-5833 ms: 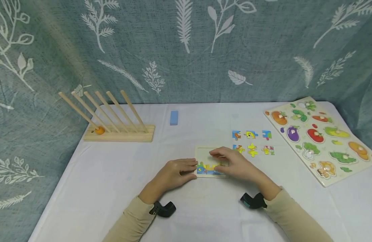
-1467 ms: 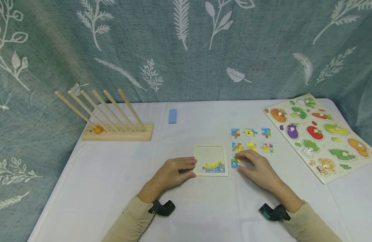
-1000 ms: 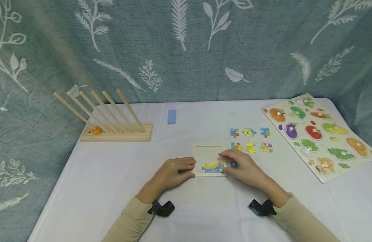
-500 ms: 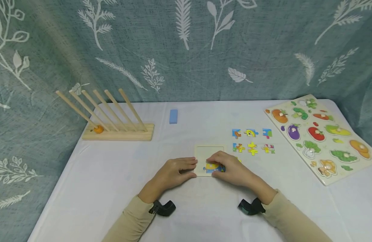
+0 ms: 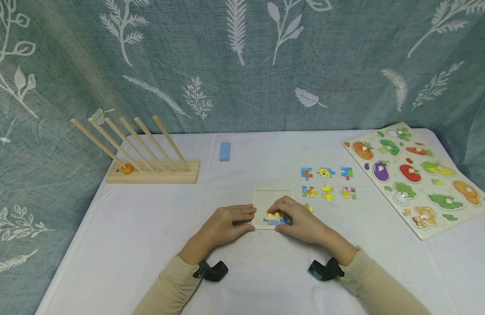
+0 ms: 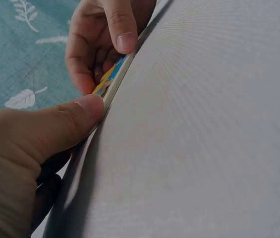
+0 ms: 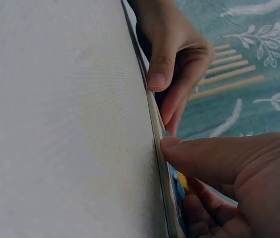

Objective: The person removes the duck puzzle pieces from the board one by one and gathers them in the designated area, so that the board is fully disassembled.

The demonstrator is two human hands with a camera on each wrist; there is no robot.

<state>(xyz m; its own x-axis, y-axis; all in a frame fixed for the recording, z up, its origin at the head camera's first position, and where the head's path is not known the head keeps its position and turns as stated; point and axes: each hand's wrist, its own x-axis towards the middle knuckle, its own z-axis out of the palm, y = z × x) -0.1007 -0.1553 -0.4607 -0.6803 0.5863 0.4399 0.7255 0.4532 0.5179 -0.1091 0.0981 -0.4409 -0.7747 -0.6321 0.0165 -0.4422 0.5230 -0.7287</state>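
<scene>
A square wooden puzzle tray (image 5: 266, 197) lies on the white table in the head view, with a few joined blue and yellow jigsaw pieces (image 5: 271, 221) along its near edge. My left hand (image 5: 225, 224) rests at the tray's left side, fingers and thumb touching the edge. My right hand (image 5: 301, 220) reaches over the tray's right half. Its thumb and fingertips pinch a jigsaw piece in the near row, mostly hidden by the hand. The right wrist view shows the right thumb (image 7: 199, 153) at the tray's near rim, with yellow and blue beneath the fingers.
Several loose jigsaw pieces (image 5: 328, 192) lie in two rows right of the tray; one more (image 5: 308, 208) is partly behind the right hand. A vegetable peg board (image 5: 423, 183) lies far right. A wooden peg stand (image 5: 156, 175) and a blue block (image 5: 224, 152) are further back.
My right hand set a corner jigsaw piece from the tray down on the table, then moved left, back over the tray to the joined pieces. My left hand has stayed at the tray's edge.
</scene>
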